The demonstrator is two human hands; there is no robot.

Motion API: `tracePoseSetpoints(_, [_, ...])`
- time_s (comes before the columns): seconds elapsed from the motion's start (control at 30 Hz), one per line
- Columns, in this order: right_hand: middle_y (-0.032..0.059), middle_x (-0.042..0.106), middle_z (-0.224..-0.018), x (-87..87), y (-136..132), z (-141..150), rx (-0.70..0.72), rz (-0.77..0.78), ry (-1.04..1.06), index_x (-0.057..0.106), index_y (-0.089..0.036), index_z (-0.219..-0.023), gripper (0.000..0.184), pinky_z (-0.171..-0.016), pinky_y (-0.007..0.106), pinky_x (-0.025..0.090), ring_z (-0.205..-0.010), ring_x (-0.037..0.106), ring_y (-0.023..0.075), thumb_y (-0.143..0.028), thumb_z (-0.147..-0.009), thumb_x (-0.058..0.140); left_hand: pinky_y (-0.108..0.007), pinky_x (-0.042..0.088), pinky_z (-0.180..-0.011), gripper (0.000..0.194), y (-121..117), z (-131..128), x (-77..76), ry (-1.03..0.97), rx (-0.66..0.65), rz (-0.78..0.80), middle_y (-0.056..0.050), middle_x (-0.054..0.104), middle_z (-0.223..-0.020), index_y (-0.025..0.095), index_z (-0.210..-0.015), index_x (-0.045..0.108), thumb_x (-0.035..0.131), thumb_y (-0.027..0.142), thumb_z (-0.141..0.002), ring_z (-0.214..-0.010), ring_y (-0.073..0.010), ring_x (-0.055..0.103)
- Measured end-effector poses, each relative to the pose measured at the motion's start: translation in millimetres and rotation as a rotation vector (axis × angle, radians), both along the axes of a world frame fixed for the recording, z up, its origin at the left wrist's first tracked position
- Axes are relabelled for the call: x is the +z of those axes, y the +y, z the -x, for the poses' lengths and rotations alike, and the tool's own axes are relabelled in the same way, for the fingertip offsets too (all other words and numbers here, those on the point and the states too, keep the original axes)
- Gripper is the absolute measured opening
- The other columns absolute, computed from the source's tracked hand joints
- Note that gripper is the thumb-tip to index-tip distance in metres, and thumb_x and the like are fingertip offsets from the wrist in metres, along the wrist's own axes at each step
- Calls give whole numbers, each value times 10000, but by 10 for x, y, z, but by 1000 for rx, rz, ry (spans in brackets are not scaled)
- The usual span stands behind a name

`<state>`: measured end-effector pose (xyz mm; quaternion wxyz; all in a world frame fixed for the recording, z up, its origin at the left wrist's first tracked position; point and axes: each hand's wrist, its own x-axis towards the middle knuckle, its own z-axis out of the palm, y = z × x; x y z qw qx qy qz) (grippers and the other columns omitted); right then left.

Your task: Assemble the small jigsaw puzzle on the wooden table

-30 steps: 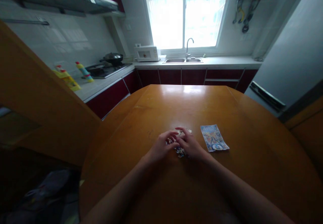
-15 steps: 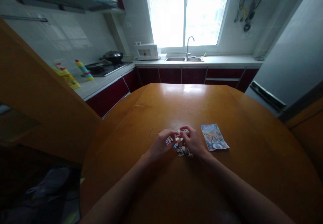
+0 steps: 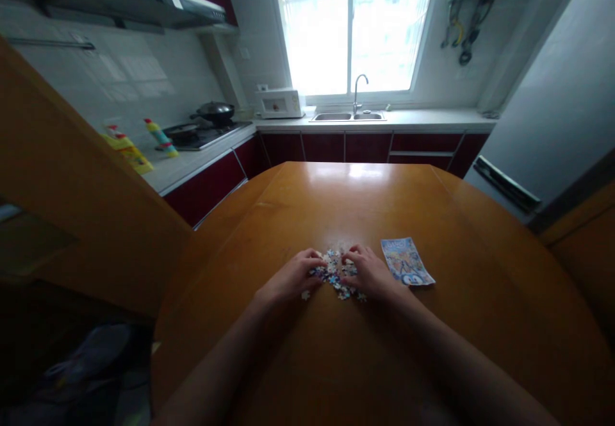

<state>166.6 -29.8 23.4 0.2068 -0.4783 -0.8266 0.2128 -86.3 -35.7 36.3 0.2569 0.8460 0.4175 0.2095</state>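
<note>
Head view: on the glossy orange-brown wooden table, a low heap of small, multicoloured jigsaw pieces is being handled.
The heap lies between the hands; a blue printed paper sheet lies to the right. Both the left hand and the right hand curve around the heap's sides, thumbs apart from fingers, no piece visibly pinched. One pale, loose piece sits just on the near side of the left hand. The step looks like spreading or loosening the heap; the next move seems to call for light fingertips.
</note>
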Motion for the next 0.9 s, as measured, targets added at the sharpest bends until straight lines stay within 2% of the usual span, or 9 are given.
tracePoseSetpoints(0.13, [76,665,-985,-26,-20,74,-20,26,86,732,-207,-965,163,-806,286,444,-863,628,191,-139,-840,652,-255,513,-819,178,14,-60,18,-65,13,2,-54,685,-964,213,-991,761,601,192,-918,-875,-167,656])
tracePoseSetpoints(0.27, [73,701,-884,-36,32,92,-33,24,164,726,-190,-825,228,-772,271,439,-833,635,190,-39,-827,554,-241,499,-717,199,55,-10,73,-141,119,17,-62,735,-890,167,-955,764,589,260,-931,-785,-164,663])
tracePoseSetpoints(0.37, [66,735,-880,-17,76,74,-61,67,265,732,-191,-924,212,-755,277,456,-811,660,193,-113,-890,539,-245,505,-703,252,76,37,92,-192,176,74,-62,756,-890,154,-1017,751,581,324,-941,-771,-169,677])
tracePoseSetpoints(0.47, [78,743,-924,13,115,23,-80,53,245,732,-196,-998,215,-789,300,465,-856,665,208,-180,-939,527,-267,523,-743,252,97,69,84,-179,191,65,-63,764,-917,173,-1021,757,596,348,-937,-809,-185,692])
tracePoseSetpoints(0.57, [127,711,-1018,25,116,-33,-132,-33,98,740,-182,-983,201,-887,345,448,-1009,626,254,-209,-946,544,-319,525,-898,259,114,73,39,-126,175,-2,-79,754,-1035,195,-1034,761,570,354,-961,-970,-213,690])
tracePoseSetpoints(0.67, [173,663,-1099,6,52,-15,-186,-30,3,726,-156,-1068,214,-910,381,450,-1059,607,291,-262,-923,611,-412,440,-1086,335,97,18,-52,-72,172,-82,-115,643,-1321,202,-1250,677,584,344,-961,-1236,-253,584])
tracePoseSetpoints(0.73, [161,656,-1123,-14,-4,51,-111,5,50,718,-159,-1105,244,-900,368,465,-1030,625,273,-247,-883,664,-467,395,-1130,490,62,-53,-120,-19,157,-106,-137,552,-1431,211,-1357,598,686,361,-899,-1328,-284,500])
tracePoseSetpoints(0.83, [91,707,-1044,-22,-27,154,72,79,227,734,-187,-1058,222,-837,301,489,-915,662,201,-146,-875,615,-471,414,-1106,537,17,-156,-180,21,54,-106,-116,603,-1358,237,-1331,610,773,323,-828,-1274,-286,525])
tracePoseSetpoints(0.9, [58,740,-942,-2,26,159,43,109,296,748,-187,-978,232,-776,266,495,-841,674,174,-102,-874,559,-418,452,-1067,435,11,-187,-176,-16,-4,-90,-91,650,-1260,241,-1292,633,724,266,-867,-1192,-250,573])
